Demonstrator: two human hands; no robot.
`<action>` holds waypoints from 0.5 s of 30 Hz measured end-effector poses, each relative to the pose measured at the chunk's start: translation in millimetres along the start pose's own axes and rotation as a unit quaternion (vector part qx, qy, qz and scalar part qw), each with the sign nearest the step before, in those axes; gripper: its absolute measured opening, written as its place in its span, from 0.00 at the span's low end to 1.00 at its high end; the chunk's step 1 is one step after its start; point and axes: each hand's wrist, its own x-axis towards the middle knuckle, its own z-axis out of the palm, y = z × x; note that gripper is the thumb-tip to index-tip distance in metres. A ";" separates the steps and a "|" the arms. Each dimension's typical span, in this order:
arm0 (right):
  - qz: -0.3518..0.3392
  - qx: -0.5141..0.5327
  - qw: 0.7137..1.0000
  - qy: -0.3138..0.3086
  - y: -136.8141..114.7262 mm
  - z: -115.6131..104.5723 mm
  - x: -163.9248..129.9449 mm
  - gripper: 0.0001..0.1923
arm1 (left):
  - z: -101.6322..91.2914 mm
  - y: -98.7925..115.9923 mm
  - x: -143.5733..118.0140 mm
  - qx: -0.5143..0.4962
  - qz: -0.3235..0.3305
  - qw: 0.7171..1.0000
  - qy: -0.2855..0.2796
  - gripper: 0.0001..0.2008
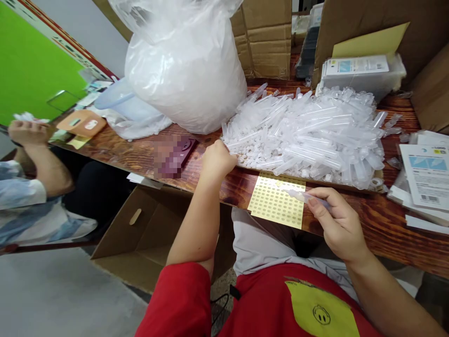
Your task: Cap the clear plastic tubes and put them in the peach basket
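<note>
Right hand (pixel 338 224) has its grip closed on a clear plastic tube (pixel 306 196) over the yellow sticker sheet (pixel 275 203); left hand (pixel 216 161), fingers curled, touches the tube pile (pixel 308 135) on the counter (pixel 140 157) — can't tell if it's gripping anything.

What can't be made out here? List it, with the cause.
Head view only:
- Dark object on the wooden table: blurred over, identity unreadable.
- Left hand: fingertips curl into the pile of clear tubes, so any grip is hidden.
- Yellow sticker sheet: dots too small to read.
- Printed leaflets: cut off by the right edge.
- Right hand holds one tube; its contents are too faint to tell.
</note>
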 end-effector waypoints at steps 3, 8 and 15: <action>-0.022 -0.026 0.999 -0.011 0.1 -0.1 -0.7 0.05 | -2.5 2.4 -0.7 0.022 -0.004 0.999 -0.024 0.14; -0.047 -0.068 0.997 0.003 3.3 -2.1 -2.8 0.04 | -3.9 -1.5 -2.8 0.015 0.006 0.999 -0.032 0.15; -0.102 -0.153 0.982 0.030 8.3 -9.9 -3.4 0.06 | -6.8 1.8 -11.1 0.046 0.013 0.998 -0.038 0.11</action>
